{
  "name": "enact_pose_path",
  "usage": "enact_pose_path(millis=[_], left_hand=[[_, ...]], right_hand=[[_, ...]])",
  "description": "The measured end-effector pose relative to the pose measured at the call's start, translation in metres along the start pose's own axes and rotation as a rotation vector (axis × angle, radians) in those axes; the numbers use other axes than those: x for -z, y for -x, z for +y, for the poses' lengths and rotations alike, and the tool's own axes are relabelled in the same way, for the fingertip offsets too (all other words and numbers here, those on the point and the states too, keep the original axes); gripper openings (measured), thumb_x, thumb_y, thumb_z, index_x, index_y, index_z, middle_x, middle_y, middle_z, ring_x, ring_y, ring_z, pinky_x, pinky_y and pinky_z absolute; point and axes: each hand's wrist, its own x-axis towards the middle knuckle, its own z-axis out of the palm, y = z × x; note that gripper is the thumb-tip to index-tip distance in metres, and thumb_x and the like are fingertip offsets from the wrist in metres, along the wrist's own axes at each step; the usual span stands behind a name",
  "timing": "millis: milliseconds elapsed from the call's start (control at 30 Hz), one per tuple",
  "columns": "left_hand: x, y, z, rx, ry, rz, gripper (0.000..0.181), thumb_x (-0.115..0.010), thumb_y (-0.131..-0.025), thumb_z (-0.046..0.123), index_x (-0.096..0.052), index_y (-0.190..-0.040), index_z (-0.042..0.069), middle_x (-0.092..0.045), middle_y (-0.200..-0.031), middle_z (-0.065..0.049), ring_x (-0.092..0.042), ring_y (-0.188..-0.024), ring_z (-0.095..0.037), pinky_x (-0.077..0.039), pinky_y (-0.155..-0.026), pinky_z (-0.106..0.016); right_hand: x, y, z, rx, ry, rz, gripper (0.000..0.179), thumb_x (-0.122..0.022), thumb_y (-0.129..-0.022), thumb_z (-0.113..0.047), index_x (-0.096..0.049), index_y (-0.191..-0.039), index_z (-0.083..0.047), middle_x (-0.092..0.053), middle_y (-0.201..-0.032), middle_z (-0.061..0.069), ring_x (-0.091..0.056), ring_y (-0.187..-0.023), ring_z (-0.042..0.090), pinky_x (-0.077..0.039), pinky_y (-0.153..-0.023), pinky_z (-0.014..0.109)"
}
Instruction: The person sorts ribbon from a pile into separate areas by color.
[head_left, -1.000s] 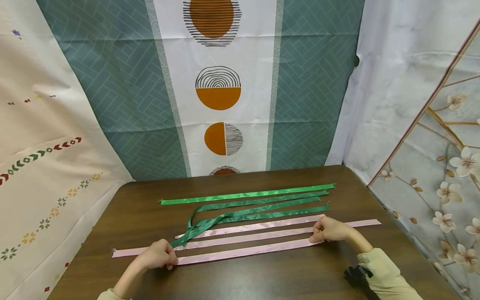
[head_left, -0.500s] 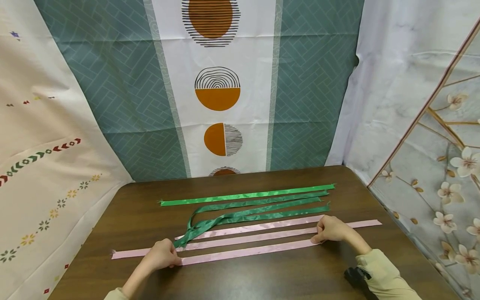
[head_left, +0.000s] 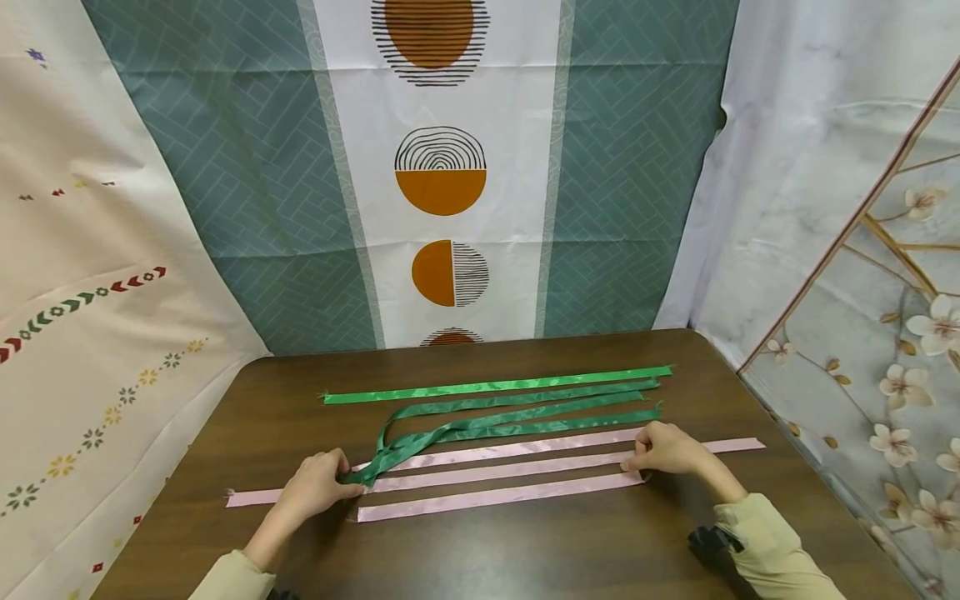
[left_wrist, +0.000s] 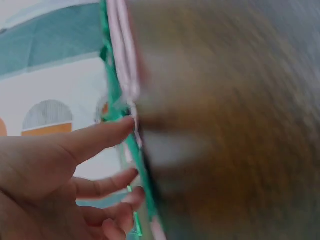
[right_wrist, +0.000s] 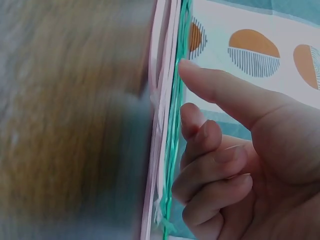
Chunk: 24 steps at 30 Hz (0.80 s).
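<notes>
Three pink ribbons lie side by side: a front one (head_left: 498, 497), a longer middle one (head_left: 502, 474) and a back one (head_left: 517, 447). Behind them, dark green ribbon strands (head_left: 540, 412) fan out to the right and bunch together at the left. My left hand (head_left: 311, 485) is over that bunched end, covering part of the middle pink ribbon; in the left wrist view its thumb and fingers are spread apart. My right hand (head_left: 666, 450) hovers by the right ends of the pink ribbons. Thumb extended and fingers loosely bent, it holds nothing in the right wrist view.
A bright green ribbon (head_left: 495, 386) stretches across the back of the brown table (head_left: 480, 558). Patterned cloths hang on three sides: a teal and white one (head_left: 630, 167) behind, a cream one (head_left: 90, 333) left, a floral one (head_left: 847, 358) right.
Both hands have let go of the front pink ribbon, whose ends now show. My left hand has moved away from me to the bunched dark green end; the right has shifted slightly away.
</notes>
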Motion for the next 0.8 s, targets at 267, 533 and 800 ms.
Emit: enact_pose_path(millis=[267,533,800], left_hand=[[0.005,-0.007,-0.008,-0.059,0.112,-0.024,0.016,-0.070,-0.080,0.003,-0.059,-0.070,0.008,-0.055,-0.065,0.001,-0.046,-0.060,-0.013,-0.037,-0.054,-0.026],[0.011,-0.017,-0.003,-0.057,0.097,0.002,0.011,-0.063,-0.086,0.005,-0.056,-0.078,0.005,-0.051,-0.066,0.000,-0.044,-0.056,-0.013,-0.036,-0.050,-0.026],[0.022,-0.046,-0.011,0.039,0.058,0.164,0.007,-0.059,-0.088,0.006,-0.060,-0.090,0.000,-0.066,-0.085,-0.016,-0.060,-0.070,-0.025,-0.046,-0.057,-0.040]], right_hand=[[-0.002,0.001,0.001,0.022,-0.022,0.005,0.041,-0.071,-0.086,-0.037,-0.051,-0.059,-0.015,-0.044,-0.053,-0.013,-0.037,-0.051,0.003,-0.031,-0.050,0.021],[-0.002,0.001,-0.004,0.034,-0.040,0.039,0.039,-0.068,-0.088,-0.035,-0.058,-0.064,-0.007,-0.051,-0.054,-0.006,-0.041,-0.051,0.006,-0.033,-0.050,0.023],[-0.008,0.000,0.002,0.009,-0.069,0.049,0.035,-0.063,-0.092,-0.033,-0.059,-0.068,-0.009,-0.051,-0.058,-0.005,-0.044,-0.054,0.009,-0.035,-0.051,0.024]])
